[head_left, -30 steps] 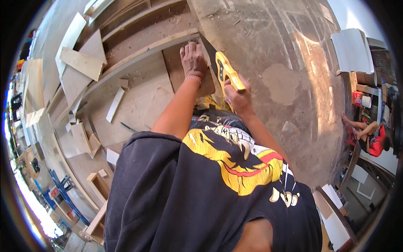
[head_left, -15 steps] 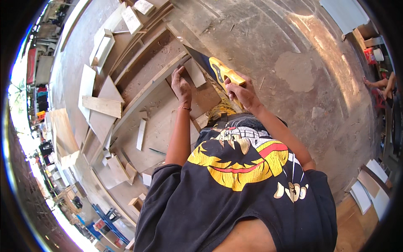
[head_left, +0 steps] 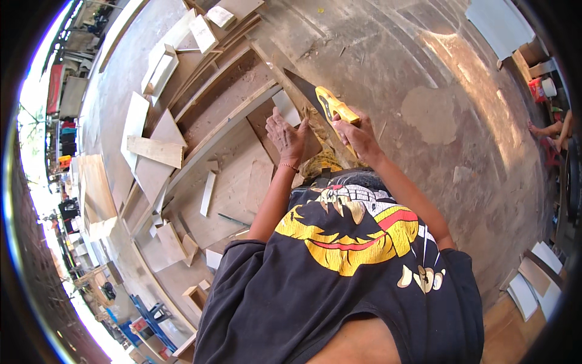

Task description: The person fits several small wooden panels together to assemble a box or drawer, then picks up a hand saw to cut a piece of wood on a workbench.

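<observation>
Both hands were busy: our left hand [head_left: 290, 136] lay flat on the plywood panel [head_left: 285, 130], right hand [head_left: 357, 134] clenched the yellow-handled handsaw [head_left: 321, 103]; cut looked partway, far edge unsevered.

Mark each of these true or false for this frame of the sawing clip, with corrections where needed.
1. The right hand grips a handsaw with a yellow handle. True.
2. The left hand is raised in the air, touching nothing. False: it lies flat on the brown board beside the saw.
3. The saw blade is dark. True.
4. The person wears a white shirt. False: the shirt is black with a yellow and red print.
5. Wood offcuts lie scattered on the person's left. True.
</observation>
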Action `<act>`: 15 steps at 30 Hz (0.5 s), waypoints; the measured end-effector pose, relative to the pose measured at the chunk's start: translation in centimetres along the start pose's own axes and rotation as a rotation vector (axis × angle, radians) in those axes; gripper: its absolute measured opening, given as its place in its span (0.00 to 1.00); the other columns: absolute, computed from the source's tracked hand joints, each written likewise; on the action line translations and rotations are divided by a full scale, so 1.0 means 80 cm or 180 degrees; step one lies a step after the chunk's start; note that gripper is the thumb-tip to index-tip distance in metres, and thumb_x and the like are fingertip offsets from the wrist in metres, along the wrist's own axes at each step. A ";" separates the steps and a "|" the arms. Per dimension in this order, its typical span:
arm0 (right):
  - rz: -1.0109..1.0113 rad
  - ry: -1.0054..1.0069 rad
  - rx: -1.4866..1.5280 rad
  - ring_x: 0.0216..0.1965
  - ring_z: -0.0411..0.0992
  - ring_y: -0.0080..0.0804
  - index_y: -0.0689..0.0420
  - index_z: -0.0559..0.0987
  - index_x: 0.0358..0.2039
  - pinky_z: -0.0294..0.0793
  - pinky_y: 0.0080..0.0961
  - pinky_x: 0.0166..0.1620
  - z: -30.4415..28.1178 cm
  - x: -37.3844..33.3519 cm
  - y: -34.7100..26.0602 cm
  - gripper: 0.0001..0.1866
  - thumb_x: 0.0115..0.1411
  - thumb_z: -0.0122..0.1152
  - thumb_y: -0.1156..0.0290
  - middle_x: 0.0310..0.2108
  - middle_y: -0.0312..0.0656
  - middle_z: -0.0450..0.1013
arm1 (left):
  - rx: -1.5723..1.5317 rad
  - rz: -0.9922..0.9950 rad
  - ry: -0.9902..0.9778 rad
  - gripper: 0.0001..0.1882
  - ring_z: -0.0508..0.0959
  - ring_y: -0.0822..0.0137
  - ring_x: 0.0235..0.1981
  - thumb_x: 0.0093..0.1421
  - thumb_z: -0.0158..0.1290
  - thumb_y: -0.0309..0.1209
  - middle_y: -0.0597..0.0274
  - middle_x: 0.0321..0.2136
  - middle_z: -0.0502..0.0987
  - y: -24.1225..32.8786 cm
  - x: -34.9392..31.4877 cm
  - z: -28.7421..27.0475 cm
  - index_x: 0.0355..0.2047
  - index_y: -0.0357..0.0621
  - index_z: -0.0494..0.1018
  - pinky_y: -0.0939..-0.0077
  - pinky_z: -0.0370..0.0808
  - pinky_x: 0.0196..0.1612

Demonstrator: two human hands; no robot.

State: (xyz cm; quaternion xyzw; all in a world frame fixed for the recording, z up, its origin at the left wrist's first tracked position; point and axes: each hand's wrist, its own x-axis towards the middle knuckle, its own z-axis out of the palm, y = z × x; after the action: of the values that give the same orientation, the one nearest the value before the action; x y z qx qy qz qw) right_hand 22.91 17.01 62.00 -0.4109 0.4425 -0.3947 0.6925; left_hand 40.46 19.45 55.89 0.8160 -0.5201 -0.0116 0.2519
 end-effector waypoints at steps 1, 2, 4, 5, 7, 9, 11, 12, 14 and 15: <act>-0.0002 0.0015 -0.0035 0.14 0.61 0.14 0.60 0.73 0.27 0.61 0.14 0.16 0.001 -0.001 -0.002 0.06 0.50 0.56 0.72 0.17 0.30 0.66 | 0.0012 0.0120 0.0071 0.42 0.65 0.49 0.46 0.44 0.62 0.43 0.45 0.42 0.66 -0.006 0.001 0.007 0.53 0.33 0.57 0.57 0.61 0.51; -0.0012 0.0017 -0.0016 0.14 0.60 0.14 0.60 0.72 0.27 0.60 0.14 0.16 0.002 -0.001 -0.004 0.05 0.50 0.56 0.73 0.17 0.30 0.65 | 0.0027 0.0237 0.0144 0.43 0.65 0.49 0.46 0.44 0.62 0.42 0.45 0.41 0.66 -0.015 0.001 0.015 0.54 0.33 0.56 0.58 0.62 0.50; -0.0023 0.0028 0.0033 0.14 0.58 0.13 0.59 0.71 0.28 0.58 0.13 0.16 0.003 -0.001 -0.007 0.04 0.51 0.55 0.75 0.16 0.29 0.62 | -0.0515 0.0050 0.0034 0.42 0.67 0.53 0.43 0.44 0.62 0.39 0.47 0.40 0.67 -0.019 0.004 0.014 0.55 0.33 0.55 0.61 0.64 0.48; 0.0009 0.0052 0.0086 0.14 0.58 0.13 0.59 0.71 0.28 0.58 0.13 0.16 0.005 -0.002 -0.009 0.04 0.51 0.55 0.75 0.16 0.29 0.62 | -0.1074 -0.0261 -0.0138 0.42 0.68 0.55 0.42 0.45 0.62 0.37 0.49 0.39 0.68 -0.023 0.004 0.012 0.55 0.33 0.54 0.63 0.66 0.46; 0.0105 0.0081 0.0180 0.14 0.58 0.13 0.59 0.71 0.28 0.58 0.13 0.16 0.007 -0.007 -0.013 0.04 0.51 0.55 0.76 0.16 0.29 0.62 | -0.2718 -0.1237 -0.0510 0.36 0.71 0.68 0.35 0.49 0.60 0.30 0.56 0.36 0.71 -0.023 -0.001 -0.002 0.55 0.32 0.55 0.77 0.70 0.39; 0.0019 0.0160 0.0116 0.14 0.58 0.13 0.59 0.71 0.28 0.58 0.13 0.17 0.008 -0.008 -0.013 0.04 0.51 0.55 0.76 0.16 0.29 0.62 | -0.3231 -0.1382 -0.0719 0.34 0.71 0.72 0.33 0.51 0.59 0.29 0.58 0.36 0.71 -0.019 -0.004 -0.022 0.54 0.33 0.56 0.81 0.70 0.37; -0.0107 0.0167 0.0135 0.15 0.59 0.13 0.60 0.71 0.28 0.58 0.12 0.17 0.009 -0.012 -0.017 0.03 0.51 0.55 0.77 0.16 0.30 0.63 | -0.3705 -0.1605 -0.0941 0.31 0.71 0.74 0.34 0.52 0.58 0.27 0.59 0.37 0.71 -0.018 -0.008 -0.036 0.53 0.33 0.57 0.82 0.70 0.37; -0.0210 0.0122 0.0135 0.15 0.59 0.13 0.59 0.72 0.28 0.59 0.12 0.17 0.011 -0.013 -0.018 0.03 0.52 0.55 0.76 0.16 0.29 0.63 | -0.3728 -0.1529 -0.0855 0.31 0.71 0.74 0.34 0.51 0.58 0.26 0.59 0.37 0.70 -0.020 -0.012 -0.038 0.53 0.34 0.57 0.82 0.70 0.37; -0.0418 0.0038 0.0144 0.14 0.59 0.11 0.58 0.73 0.29 0.59 0.11 0.17 0.016 -0.013 -0.020 0.03 0.52 0.55 0.76 0.17 0.27 0.63 | -0.3766 -0.1372 -0.0687 0.32 0.70 0.74 0.34 0.51 0.59 0.25 0.60 0.37 0.70 -0.024 -0.021 -0.039 0.54 0.34 0.56 0.82 0.70 0.37; -0.0478 -0.0029 0.0161 0.15 0.59 0.11 0.58 0.72 0.29 0.59 0.11 0.17 0.020 -0.015 -0.025 0.03 0.52 0.54 0.77 0.17 0.27 0.63 | -0.3569 -0.1280 -0.0494 0.32 0.69 0.72 0.38 0.49 0.59 0.23 0.58 0.38 0.68 -0.025 -0.024 -0.038 0.53 0.34 0.57 0.79 0.70 0.40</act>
State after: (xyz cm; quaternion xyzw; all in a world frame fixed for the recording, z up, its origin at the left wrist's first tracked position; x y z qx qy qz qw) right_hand 23.73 17.73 64.62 -0.4272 0.3971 -0.4547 0.6731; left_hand 42.15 23.00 57.22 0.6379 -0.2870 -0.3912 0.5981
